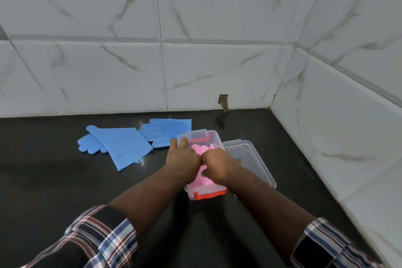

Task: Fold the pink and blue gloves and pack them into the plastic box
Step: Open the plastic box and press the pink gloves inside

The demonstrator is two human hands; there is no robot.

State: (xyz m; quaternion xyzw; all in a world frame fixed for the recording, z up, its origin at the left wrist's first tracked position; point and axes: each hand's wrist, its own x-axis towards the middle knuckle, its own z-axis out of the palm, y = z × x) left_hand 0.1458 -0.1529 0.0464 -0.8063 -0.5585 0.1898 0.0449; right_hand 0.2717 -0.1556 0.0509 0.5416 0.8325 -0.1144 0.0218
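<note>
Even, soft daylight-like light fills the scene, bright on the tiles (217, 17) and dim on the glossy black surface (54, 180), which carries faint pale sheen at 9 o'clock. Wide-angle distortion bows the tile lines toward the edges, strongest from 2 to 4 o'clock. The sleeves (97, 239) at 6 to 7 o'clock look soft.

Left grip (182, 158) extends flat, right grip (215, 165) curls, knuckles touching.
</note>
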